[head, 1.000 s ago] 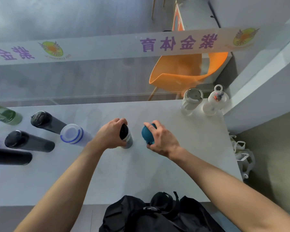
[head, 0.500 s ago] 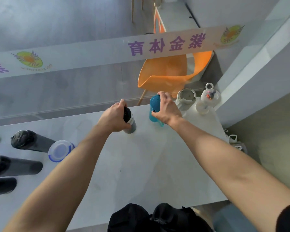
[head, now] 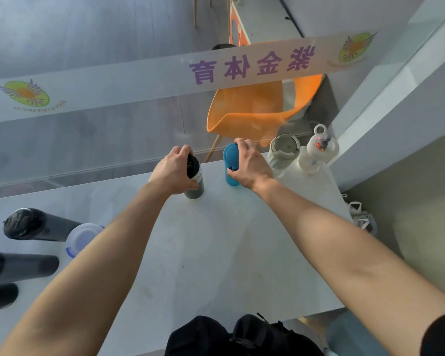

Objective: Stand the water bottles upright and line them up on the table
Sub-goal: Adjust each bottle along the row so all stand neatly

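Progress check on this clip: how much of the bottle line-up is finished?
Done: the grey-lidded tumbler and white bottle stand upright at the far right of the table. In hand: left hand grips the grey flask, right hand the blue bottle, both upright. Remaining: black bottles and a clear bottle at the left edge, outside the row.

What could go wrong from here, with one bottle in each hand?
1. The right hand holds the blue bottle close to the grey-lidded tumbler. Pulling away could knock the tumbler or the white bottle beside it.
2. The left hand has its grip high on the slim dark bottle. If released off-vertical, it may topple.
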